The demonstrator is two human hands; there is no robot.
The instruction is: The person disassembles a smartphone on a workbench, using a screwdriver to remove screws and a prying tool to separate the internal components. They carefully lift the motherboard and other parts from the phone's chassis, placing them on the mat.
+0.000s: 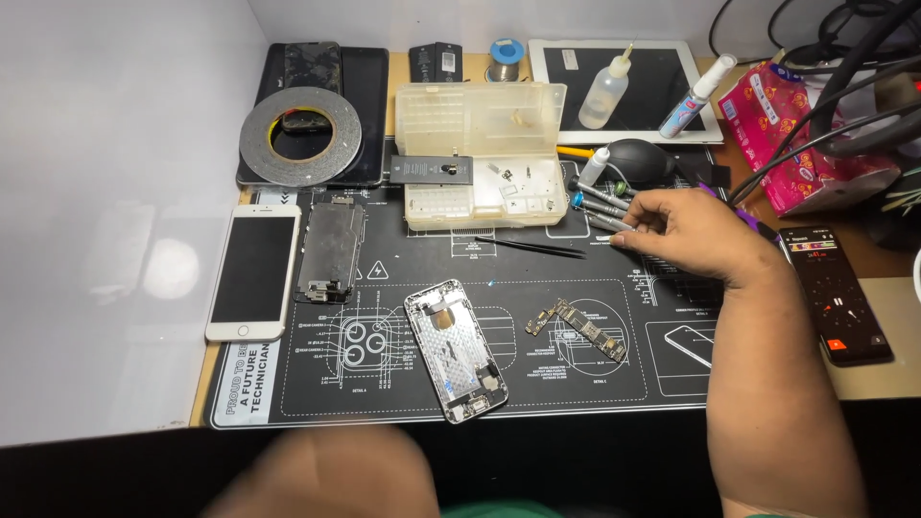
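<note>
Up right, pink tissue packet — right hand touching screwdrivers.

Black mat with white line diagrams, silver phone shell

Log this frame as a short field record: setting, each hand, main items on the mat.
setting: black repair mat on a desk
right hand: right hand reaches to a row of screwdrivers at the mat's far side, fingertips on them; grip unclear
left hand: not in view
centre of mat: opened phone housing, inside up; circuit board to its right
left edge: white phone, screen up
far side: clear parts box, lid open; tape roll; black tweezers
</note>
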